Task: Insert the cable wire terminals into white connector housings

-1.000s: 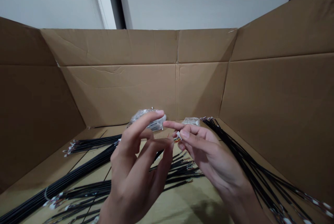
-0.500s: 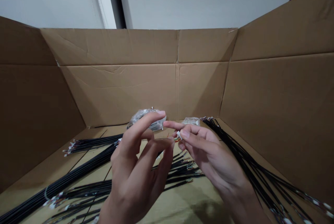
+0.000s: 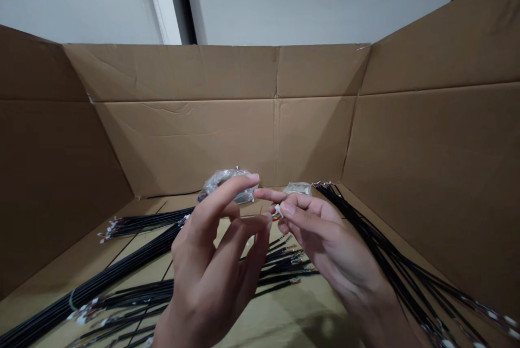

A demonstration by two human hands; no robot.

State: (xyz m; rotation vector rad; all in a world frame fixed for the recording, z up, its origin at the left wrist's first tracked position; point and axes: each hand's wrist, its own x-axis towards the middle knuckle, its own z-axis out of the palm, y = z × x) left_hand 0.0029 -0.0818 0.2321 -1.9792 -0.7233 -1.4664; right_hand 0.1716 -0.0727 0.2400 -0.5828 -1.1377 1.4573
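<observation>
Hardly anything has moved on my feed since the earlier frame: the left hand (image 3: 211,264) has edged a touch to the right at its raised index fingertip, and the rest looks settled.

From the left, I have a tall cardboard wall (image 3: 49,175), its lower edge sloping in toward the far corner. Beside it lie a far cable bundle (image 3: 150,223) with white ends, a thick black bundle (image 3: 117,269) tied with a band, and a nearer fan of cables (image 3: 138,294) partly behind the left hand. That hand's thumb and another finger meet at the tips, pinching coloured wires (image 3: 276,217); its index stands apart. Beyond it, a plastic bag (image 3: 215,181) sits against the far wall (image 3: 195,142).

Mid-scene, loose black cables (image 3: 284,268) pass below the hands. I see the wires run to a white connector (image 3: 278,210), held above the surface (image 3: 280,313) between the thumb and fingers of the right hand (image 3: 325,234), index pointing left. Near, between the forearms, I find bare, shadowed room. A smaller bag (image 3: 299,188) lies far behind; right of it, long cables (image 3: 374,245) line the right wall (image 3: 439,164), narrowing space beside that forearm.
</observation>
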